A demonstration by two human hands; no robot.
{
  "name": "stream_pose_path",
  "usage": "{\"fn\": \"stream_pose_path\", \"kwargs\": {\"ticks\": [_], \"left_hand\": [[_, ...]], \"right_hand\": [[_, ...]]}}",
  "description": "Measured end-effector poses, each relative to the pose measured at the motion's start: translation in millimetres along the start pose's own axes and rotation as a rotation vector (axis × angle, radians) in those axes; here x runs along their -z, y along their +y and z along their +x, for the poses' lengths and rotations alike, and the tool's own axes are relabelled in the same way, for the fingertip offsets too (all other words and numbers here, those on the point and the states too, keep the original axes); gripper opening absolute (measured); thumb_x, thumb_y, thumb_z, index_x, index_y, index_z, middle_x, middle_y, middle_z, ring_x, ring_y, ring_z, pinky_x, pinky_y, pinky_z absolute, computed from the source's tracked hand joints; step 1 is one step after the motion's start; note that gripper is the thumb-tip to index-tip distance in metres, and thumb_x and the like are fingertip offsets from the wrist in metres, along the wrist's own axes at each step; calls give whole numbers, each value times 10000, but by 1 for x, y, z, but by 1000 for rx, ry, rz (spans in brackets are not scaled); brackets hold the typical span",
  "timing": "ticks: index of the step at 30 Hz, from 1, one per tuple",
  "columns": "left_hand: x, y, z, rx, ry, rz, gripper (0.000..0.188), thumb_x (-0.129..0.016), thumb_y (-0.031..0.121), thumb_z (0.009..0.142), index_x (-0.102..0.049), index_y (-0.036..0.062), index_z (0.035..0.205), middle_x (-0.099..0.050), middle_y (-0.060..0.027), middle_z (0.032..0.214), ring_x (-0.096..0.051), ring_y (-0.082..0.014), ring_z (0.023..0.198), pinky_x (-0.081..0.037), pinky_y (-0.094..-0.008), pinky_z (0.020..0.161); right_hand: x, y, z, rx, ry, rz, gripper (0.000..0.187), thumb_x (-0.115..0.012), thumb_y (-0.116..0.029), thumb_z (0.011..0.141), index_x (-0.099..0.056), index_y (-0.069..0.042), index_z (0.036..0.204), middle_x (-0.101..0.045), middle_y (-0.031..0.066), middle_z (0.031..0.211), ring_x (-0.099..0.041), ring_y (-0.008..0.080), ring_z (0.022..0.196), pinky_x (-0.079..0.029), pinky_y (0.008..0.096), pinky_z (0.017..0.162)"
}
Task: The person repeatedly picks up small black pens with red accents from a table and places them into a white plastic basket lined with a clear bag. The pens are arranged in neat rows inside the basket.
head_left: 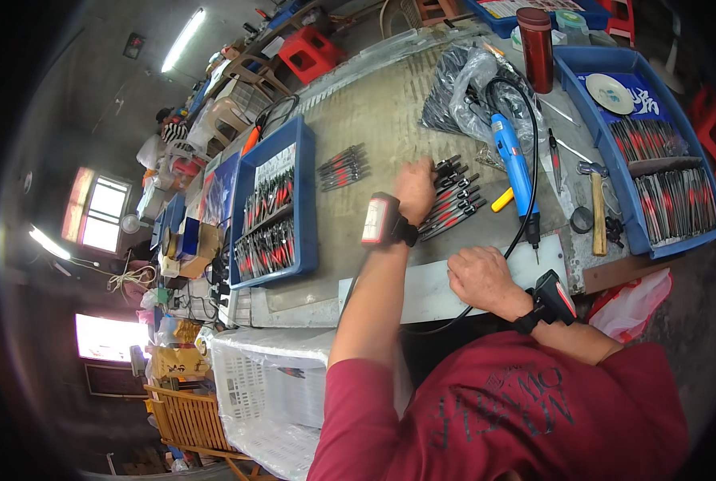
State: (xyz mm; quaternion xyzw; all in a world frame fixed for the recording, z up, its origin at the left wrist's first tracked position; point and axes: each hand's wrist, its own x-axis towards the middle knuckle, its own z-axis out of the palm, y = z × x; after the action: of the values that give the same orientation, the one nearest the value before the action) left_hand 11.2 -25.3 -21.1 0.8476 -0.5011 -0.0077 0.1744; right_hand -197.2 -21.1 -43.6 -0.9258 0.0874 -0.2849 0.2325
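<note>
On the worktable, a pile of slim black tools with red marks (454, 207) lies in a row; their exact kind is too small to tell. My left hand (416, 191) is at the left edge of this pile, fingers curled toward its black ends. What those fingers hold, if anything, is hidden. Nearer to me, my right hand (483, 279) is closed above a white board (422, 284), and its grip cannot be made out. A blue electric screwdriver (512, 160) with a black cable hangs or stands right of the pile, bit downward. Both wrists wear strapped devices.
Left is a blue bin (306, 240) of similar tools, beside a small group of tools (343, 167). At right are another blue bin (570, 88), a hammer (598, 212) and a red tumbler (536, 52). Plastic bags (474, 80) lie behind; a white basket (238, 393) stands lower left.
</note>
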Motion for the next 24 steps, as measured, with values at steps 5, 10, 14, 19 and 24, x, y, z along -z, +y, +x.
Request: {"fn": "stream_pose_path", "kwargs": {"ticks": [5,10,14,19,24], "left_hand": [[63,11,-14,-135,254,-126,106,-572,52,796,-581,35,900,-600,-190,816,-599,-329,795,-470,-373,696],[162,-4,-76,4,274,-417,415,-601,30,831,-502,4,1233,-552,41,815,-485,-24,703,-402,-165,607],[227,-27,-160,255,313,-644,381,-618,4,815,-529,-20,1185,-571,26,839,-503,-22,708,-401,-149,611],[275,-80,-280,494,570,-673,328,-620,-30,774,-536,-9,1090,-577,9,785,-509,-31,672,-395,-163,571],[279,-137,-402,845,689,-453,379,-606,45,726,-528,-5,1094,-565,10,662,-527,-51,559,-351,-175,459]], "right_hand": [[0,-1,1,17,18,-8,65,-555,-117,683,-515,-94,638,-528,61,650,-550,258,636,-421,400,585],[0,-1,2,14,6,2,64,-548,-115,692,-510,-94,645,-524,66,644,-548,268,631,-417,406,562],[-2,-1,3,29,-4,-10,86,-560,-130,710,-506,-86,660,-533,78,659,-548,283,643,-415,410,558],[-3,-2,4,35,-51,44,83,-579,-109,728,-529,-48,700,-531,117,681,-529,316,645,-403,410,565],[-2,-1,4,0,-148,31,57,-565,-93,745,-542,-41,743,-544,124,718,-532,315,667,-412,400,599]]}}
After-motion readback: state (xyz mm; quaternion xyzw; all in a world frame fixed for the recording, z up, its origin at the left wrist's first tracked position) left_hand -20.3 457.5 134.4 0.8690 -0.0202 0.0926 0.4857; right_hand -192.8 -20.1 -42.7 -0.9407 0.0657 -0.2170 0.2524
